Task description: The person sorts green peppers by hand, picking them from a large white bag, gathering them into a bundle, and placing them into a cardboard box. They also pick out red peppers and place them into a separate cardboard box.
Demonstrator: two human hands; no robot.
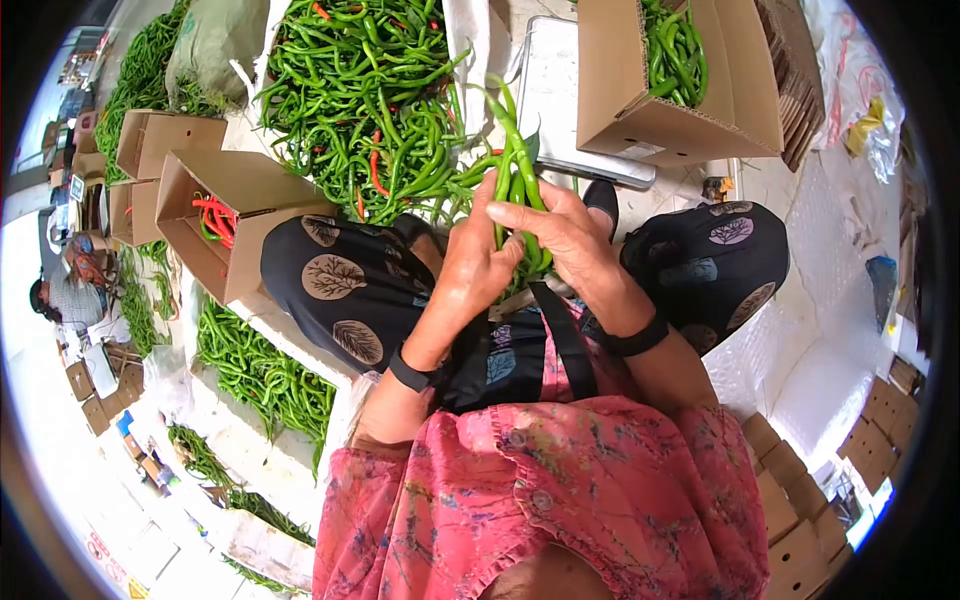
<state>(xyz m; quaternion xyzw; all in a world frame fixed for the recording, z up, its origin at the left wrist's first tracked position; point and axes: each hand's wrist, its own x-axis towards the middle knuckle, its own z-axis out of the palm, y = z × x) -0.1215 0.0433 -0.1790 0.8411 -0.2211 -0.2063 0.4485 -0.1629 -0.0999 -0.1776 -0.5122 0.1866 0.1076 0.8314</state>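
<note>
Between my two hands is a small bunch of long green chili peppers, tips and stems pointing away from me. My left hand is closed around the bunch from the left. From the other side my right hand grips it, its thumb laid across the peppers. Just beyond, a large pile of green chili peppers with a few red ones spreads over a white sheet. Part of the bunch is hidden by my fingers.
An open cardboard box with green peppers stands at the upper right, beside a flat metal scale platform. To the left, another box contains red peppers. More green peppers lie below it. Another person sits at the far left.
</note>
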